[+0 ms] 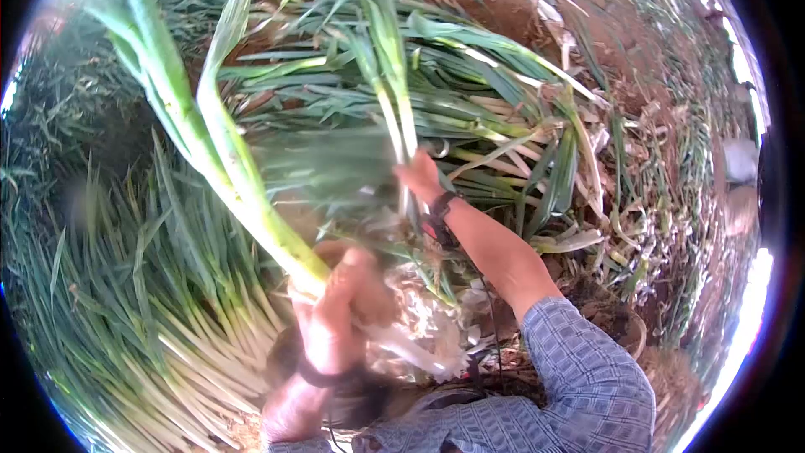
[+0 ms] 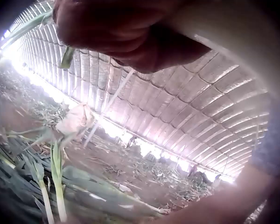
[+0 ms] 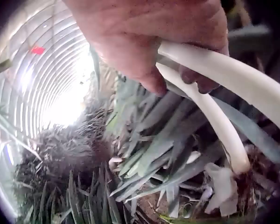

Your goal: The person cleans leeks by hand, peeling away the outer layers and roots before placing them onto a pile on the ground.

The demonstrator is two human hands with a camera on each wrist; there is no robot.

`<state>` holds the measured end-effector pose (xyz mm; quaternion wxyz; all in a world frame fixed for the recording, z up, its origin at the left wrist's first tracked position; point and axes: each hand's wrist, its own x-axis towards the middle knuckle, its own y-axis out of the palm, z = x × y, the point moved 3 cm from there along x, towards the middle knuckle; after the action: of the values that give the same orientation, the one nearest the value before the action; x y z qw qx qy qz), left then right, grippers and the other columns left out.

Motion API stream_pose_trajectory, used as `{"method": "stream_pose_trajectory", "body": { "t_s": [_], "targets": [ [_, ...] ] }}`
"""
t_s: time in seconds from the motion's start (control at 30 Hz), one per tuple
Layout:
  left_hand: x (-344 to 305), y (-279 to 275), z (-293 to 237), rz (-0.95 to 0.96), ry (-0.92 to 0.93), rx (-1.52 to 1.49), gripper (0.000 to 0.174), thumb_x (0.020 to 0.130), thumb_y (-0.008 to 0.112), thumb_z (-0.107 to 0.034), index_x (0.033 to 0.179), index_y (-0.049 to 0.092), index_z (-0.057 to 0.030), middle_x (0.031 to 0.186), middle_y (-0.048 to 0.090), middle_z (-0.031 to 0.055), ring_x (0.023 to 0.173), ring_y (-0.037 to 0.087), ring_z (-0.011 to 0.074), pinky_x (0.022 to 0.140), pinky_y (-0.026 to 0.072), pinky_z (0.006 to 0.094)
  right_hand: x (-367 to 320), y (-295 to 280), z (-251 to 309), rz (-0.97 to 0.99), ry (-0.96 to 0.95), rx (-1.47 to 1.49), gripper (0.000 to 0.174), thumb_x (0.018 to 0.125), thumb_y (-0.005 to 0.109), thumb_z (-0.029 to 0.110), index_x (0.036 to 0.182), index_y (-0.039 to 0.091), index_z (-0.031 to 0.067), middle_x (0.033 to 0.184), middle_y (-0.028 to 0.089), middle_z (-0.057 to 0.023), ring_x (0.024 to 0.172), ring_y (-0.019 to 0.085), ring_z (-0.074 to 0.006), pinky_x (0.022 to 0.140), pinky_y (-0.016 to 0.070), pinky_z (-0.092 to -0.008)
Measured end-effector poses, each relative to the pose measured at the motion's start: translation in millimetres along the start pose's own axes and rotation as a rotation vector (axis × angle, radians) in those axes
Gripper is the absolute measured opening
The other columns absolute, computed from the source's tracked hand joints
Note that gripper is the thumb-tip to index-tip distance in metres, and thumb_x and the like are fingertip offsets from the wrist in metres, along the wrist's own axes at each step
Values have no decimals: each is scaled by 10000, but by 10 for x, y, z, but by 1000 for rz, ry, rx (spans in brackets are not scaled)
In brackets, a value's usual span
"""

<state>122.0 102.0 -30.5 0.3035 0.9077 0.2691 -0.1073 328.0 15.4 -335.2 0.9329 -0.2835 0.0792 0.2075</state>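
Note:
Two long green onions (image 1: 394, 117) with white shanks stand up from my right hand (image 1: 419, 176), which grips them over the pile in the head view. The right wrist view shows its fingers around the white shanks (image 3: 219, 116), one root end hanging lower down. My left hand (image 1: 344, 298), nearer my body, grips a thick green onion (image 1: 272, 231) by its pale lower end. Its forked green leaves reach toward the upper left. In the left wrist view, the curled left hand (image 2: 130, 35) is dark and hides most of its hold.
A pile of green onions (image 1: 335, 101) lies ahead on bare soil (image 1: 537, 25). More onions (image 1: 193, 344) lie in a dense row at the left. Peeled skins and trimmings (image 1: 423, 306) litter the ground before me. A ribbed arched roof (image 2: 177, 102) curves overhead.

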Motion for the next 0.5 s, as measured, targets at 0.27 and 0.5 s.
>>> {"method": "stream_pose_trajectory", "body": {
  "t_s": [0.27, 0.5],
  "targets": [
    [40, -26, 33, -134, -153, -22, 160, 960, 594, -167, 936, 583, -9, 533, 449, 7, 416, 441, 116, 364, 415, 294, -239, 257, -183, 103, 130, 218, 312, 765, 708, 218, 924, 675, -48, 784, 684, -187, 710, 672, -272, 631, 518, -389],
    [297, -101, 252, -179, 98, 249, 379, 911, 651, -185, 1216, 583, 30, 939, 651, 127, 829, 632, 186, 645, 568, 347, -1530, -1089, 1390, 366, -202, 398, 256, 867, 655, 204, 979, 652, -27, 775, 649, -73, 665, 615, -156, 600, 504, -302]
  ]
}}
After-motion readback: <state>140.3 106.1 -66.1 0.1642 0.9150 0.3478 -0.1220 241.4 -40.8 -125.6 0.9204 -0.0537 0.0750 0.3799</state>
